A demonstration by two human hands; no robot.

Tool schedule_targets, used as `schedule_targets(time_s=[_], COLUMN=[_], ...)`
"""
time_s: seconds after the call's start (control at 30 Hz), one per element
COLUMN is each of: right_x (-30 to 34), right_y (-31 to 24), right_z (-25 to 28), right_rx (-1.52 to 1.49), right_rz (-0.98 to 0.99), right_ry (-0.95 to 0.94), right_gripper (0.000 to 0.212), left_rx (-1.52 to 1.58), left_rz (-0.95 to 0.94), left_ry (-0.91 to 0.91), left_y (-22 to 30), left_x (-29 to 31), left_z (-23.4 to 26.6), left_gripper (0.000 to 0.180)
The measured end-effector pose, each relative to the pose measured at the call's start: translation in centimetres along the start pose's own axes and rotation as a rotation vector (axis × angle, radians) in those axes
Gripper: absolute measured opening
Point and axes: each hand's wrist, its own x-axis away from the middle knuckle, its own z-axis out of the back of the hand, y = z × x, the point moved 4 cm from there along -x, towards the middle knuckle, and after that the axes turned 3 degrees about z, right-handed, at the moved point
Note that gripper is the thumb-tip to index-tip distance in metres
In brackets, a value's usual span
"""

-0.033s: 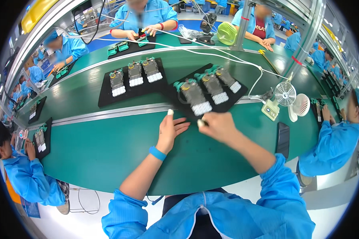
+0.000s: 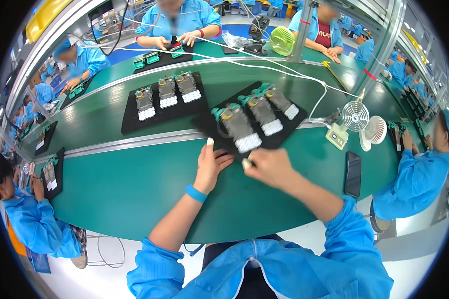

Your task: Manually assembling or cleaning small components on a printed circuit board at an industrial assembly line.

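A black flat tray (image 2: 285,130) lies at a slant across the metal rail, partly blurred. On it are three circuit boards (image 2: 237,125), each with a white keypad-like patch at its near end and green pieces at its far end. My right hand (image 2: 273,168) is closed at the tray's near edge, a white cover on one fingertip. My left hand (image 2: 209,167) is beside the near left corner, fingers stretched apart and thumb raised with a white tip; whether it touches the tray is unclear.
Another black tray (image 2: 129,122) with three similar boards lies beyond the rail (image 2: 134,144). A dark phone (image 2: 352,174), white fans (image 2: 356,116) and a cable (image 2: 317,79) are to the right. Co-workers in blue sit around the green table (image 2: 110,189).
The slanted tray has shifted slightly left and toward me, along with my right hand. My left hand has moved a little left.
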Motion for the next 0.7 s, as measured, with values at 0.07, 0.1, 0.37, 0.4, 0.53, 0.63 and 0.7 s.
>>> schedule_targets(time_s=[0.07,0.1,0.37,0.4,0.53,0.63,0.7], right_x=[2.4,3.4,10.9,12.2,14.7,14.5,14.3], right_y=[-3.8,-4.4,5.9,6.8,8.2,8.8,8.7], right_z=[1.0,1.2,7.2,7.3,7.0,6.9,7.5], right_rx=[-0.081,-0.156,0.027,0.018,0.0,0.099,0.22], right_rz=[0.047,0.045,-0.59,-0.635,-0.749,-0.806,-0.777], right_ry=[-0.068,-0.12,0.16,0.143,0.096,0.042,0.159], right_gripper=[0.024,0.023,0.016,0.017,0.017,0.018,0.018], left_rx=[0.095,0.079,-0.44,-0.484,-1.216,-1.278,-1.48], left_rz=[0.027,0.035,0.183,0.183,-0.347,-0.234,-0.42], left_ry=[0.127,0.144,0.129,0.132,0.143,0.337,0.409], left_y=[-1.0,-1.0,5.3,5.3,5.0,3.9,3.7], left_x=[1.9,3.1,12.5,12.2,10.6,10.5,11.3], left_z=[0.1,0.1,4.2,4.3,3.7,1.6,0.7], left_gripper=[0.047,0.052,0.047,0.048,0.053,0.05,0.043])
